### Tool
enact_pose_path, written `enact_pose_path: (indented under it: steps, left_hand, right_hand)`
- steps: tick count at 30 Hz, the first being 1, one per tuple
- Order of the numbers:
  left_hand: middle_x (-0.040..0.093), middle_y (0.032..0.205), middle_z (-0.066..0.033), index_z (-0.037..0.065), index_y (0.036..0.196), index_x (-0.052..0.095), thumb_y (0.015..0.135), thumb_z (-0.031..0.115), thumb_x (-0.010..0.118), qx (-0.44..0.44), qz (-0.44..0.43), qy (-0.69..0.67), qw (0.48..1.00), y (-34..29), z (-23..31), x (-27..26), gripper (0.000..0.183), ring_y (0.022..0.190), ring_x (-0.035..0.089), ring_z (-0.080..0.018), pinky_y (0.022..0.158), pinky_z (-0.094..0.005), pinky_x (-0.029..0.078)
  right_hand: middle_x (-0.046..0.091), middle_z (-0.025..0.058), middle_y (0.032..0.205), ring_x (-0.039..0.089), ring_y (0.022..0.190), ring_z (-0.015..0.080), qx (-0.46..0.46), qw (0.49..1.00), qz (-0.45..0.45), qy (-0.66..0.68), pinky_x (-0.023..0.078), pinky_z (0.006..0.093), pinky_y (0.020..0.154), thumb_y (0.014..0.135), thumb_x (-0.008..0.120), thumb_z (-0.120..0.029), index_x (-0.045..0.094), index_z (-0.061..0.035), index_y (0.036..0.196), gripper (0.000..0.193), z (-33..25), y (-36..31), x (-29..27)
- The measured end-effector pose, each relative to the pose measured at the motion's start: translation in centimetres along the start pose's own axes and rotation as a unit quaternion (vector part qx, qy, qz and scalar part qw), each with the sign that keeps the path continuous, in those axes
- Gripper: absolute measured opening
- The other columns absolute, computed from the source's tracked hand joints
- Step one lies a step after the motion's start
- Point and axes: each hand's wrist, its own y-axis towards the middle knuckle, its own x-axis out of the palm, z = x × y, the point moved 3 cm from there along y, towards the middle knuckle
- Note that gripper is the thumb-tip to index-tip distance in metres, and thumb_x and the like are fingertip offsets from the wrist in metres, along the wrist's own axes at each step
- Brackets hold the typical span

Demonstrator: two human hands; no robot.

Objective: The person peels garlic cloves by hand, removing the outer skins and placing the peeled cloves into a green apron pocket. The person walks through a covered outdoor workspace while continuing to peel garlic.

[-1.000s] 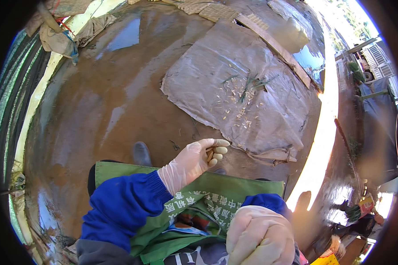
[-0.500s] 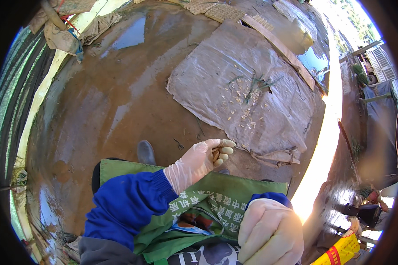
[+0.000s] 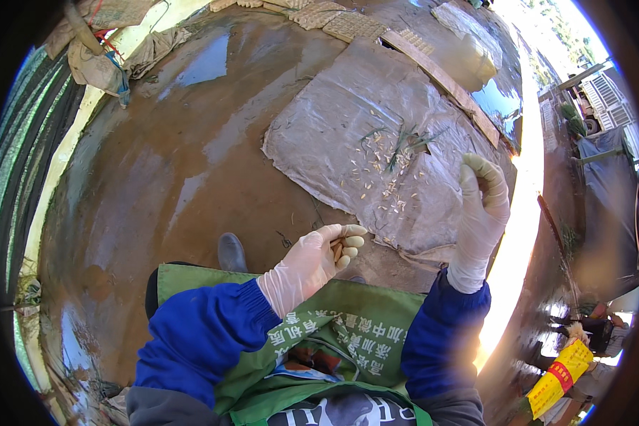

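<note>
My left hand (image 3: 307,264), in a pale translucent glove, is half curled in front of my lap. Several small brown, seed-like pieces (image 3: 337,248) lie between its fingers and palm. Higher up on the right, my right hand (image 3: 484,202) is raised near the right side of a grey plastic sheet (image 3: 319,135). Its gloved fingers bend toward the thumb; whether something small is pinched there is hidden. Many pale, narrow pieces (image 3: 385,167) are scattered over the sheet, with a few thin green stalks (image 3: 402,148) among them.
A wooden plank (image 3: 444,82) lies along the sheet's far right edge. Wet brown ground (image 3: 142,192) surrounds it. My grey boot (image 3: 232,252) shows beyond the green apron (image 3: 192,280). A yellow packet with a red band (image 3: 559,380) is at lower right, dark netting (image 3: 25,149) at left.
My right hand has risen from near my body at lower right up toward the sheet's right side, its forearm now showing. The left hand still holds the brown pieces. The view has shifted slightly.
</note>
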Motion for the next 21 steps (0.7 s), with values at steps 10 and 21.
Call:
enact_pose_path:
  steps: [10, 21]
  left_hand:
    - [0.058, 0.118, -0.0111, -0.003, 0.132, 0.045, 0.103, 0.035, 0.030, 0.096, -0.067, -0.154, 0.981, -0.4, 1.1, 1.4, 0.050, 0.111, 0.056, -0.0209, 0.098, -0.0326, 0.046]
    - [0.056, 0.125, -0.0107, 0.000, 0.132, 0.045, 0.103, 0.042, 0.022, 0.079, -0.127, -0.184, 0.972, 0.0, 0.8, 1.2, 0.057, 0.115, 0.053, -0.0226, 0.103, -0.0374, 0.041]
  right_hand:
    - [0.064, 0.0068, 0.082, 0.063, 0.072, 0.0213, -0.091, 0.966, -0.223, -0.093, 0.049, 0.0295, 0.064, 0.076, 0.069, -0.002, 0.068, -0.0063, 0.090, 0.014, -2.5, -2.1, 2.9]
    - [0.061, 0.0033, 0.082, 0.062, 0.075, 0.0238, -0.188, 0.898, -0.365, -0.160, 0.049, 0.0351, 0.064, 0.076, 0.064, -0.013, 0.064, -0.0115, 0.087, 0.012, -3.3, -5.0, 5.4]
